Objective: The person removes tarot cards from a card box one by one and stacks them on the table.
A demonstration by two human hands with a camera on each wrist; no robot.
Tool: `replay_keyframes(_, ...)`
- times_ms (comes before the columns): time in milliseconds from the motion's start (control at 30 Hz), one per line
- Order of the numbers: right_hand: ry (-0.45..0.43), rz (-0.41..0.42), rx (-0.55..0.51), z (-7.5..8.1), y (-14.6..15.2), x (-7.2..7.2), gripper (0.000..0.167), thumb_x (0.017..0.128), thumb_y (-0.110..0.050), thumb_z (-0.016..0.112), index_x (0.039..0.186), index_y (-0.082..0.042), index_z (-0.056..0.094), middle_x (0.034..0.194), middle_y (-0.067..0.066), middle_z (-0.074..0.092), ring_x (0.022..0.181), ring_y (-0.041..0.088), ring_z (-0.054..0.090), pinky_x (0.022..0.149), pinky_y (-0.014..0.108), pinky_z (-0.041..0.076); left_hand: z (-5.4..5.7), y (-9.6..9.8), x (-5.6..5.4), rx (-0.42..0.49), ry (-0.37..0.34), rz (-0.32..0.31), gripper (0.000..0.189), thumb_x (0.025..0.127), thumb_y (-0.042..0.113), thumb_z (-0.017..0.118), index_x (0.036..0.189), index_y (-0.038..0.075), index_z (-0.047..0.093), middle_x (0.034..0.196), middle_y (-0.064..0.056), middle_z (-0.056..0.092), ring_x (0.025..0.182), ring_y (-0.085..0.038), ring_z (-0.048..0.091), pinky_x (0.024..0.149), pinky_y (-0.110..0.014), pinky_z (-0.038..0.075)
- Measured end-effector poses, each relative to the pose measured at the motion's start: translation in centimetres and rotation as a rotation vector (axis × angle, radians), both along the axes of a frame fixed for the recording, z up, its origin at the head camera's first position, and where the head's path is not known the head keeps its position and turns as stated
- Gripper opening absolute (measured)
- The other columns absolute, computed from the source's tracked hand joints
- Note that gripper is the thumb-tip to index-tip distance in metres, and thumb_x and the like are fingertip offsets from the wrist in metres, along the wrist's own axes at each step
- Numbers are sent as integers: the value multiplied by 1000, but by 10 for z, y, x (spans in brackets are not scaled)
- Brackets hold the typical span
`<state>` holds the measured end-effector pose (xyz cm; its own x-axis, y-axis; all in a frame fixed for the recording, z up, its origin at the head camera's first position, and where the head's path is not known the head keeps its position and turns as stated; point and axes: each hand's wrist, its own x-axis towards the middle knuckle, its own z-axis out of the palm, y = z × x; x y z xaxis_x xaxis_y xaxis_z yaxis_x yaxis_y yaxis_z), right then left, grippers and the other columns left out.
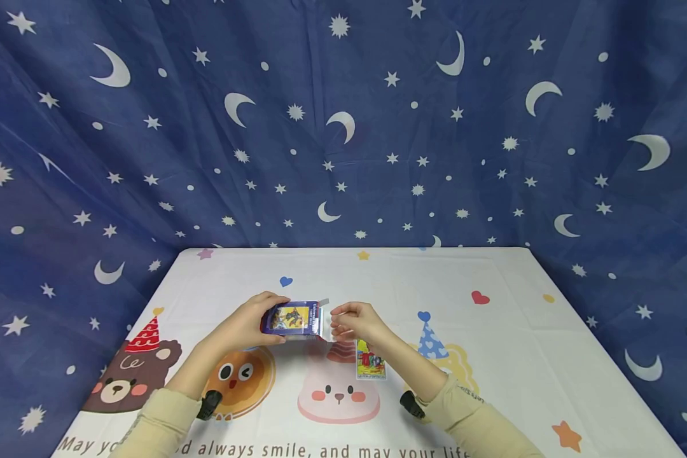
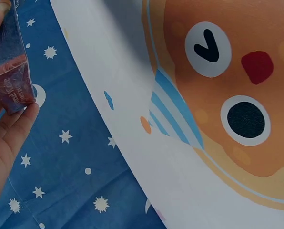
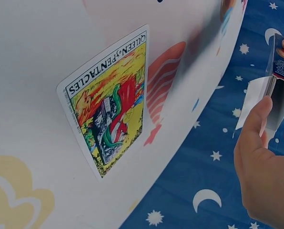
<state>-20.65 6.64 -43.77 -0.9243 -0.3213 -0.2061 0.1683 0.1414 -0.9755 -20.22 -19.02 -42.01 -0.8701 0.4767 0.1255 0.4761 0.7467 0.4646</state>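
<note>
My left hand [image 1: 257, 321] grips a blue tarot card box [image 1: 291, 317] by its sides, holding it above the table with a picture facing up. The left wrist view shows the box's red end [image 2: 15, 86] between the fingers. The box's other end is open, its white flap [image 3: 252, 102] folded out. My right hand [image 1: 357, 321] is at that open end, fingers loosely bent, with the thumb [image 3: 258, 117] overlapping the flap in the right wrist view. Nothing shows held in it. A Queen of Pentacles tarot card [image 3: 111, 105] lies face up on the table below the right forearm.
A white tablecloth [image 1: 435, 280] printed with cartoon animals, hearts and stars covers the table. Behind and at both sides hangs a dark blue curtain [image 1: 378, 184] with moons and stars. Black wrist straps [image 1: 208, 405] sit at both sleeves.
</note>
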Motion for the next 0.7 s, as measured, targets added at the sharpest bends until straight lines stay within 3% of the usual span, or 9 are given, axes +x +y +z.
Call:
replay_keyframes(133, 3, 4, 16, -1, 0, 1, 31, 90, -11, 57, 113, 10, 55, 89, 13, 67, 70, 14, 63, 81, 44, 56, 1, 2, -2, -3, 6, -15, 72, 68, 24, 84, 131, 7, 53, 124, -10, 55, 111, -27, 53, 97, -50, 46)
replay_keyframes(500, -39, -27, -17, -4, -8, -2, 24, 88, -5, 57, 108, 7, 52, 78, 9, 66, 59, 10, 61, 64, 28, 58, 3, 8, -5, 6, 24, -36, 73, 67, 23, 85, 130, 7, 53, 123, -10, 56, 111, -27, 54, 97, -49, 47)
replay_keyframes(700, -42, -39, 28, -5, -11, -4, 18, 88, -6, 60, 100, 6, 54, 69, 4, 63, 55, 8, 58, 55, 20, 54, 2, 10, -5, 12, 16, -29, 73, 67, 23, 85, 130, 9, 53, 124, -10, 56, 112, -27, 53, 97, -50, 46)
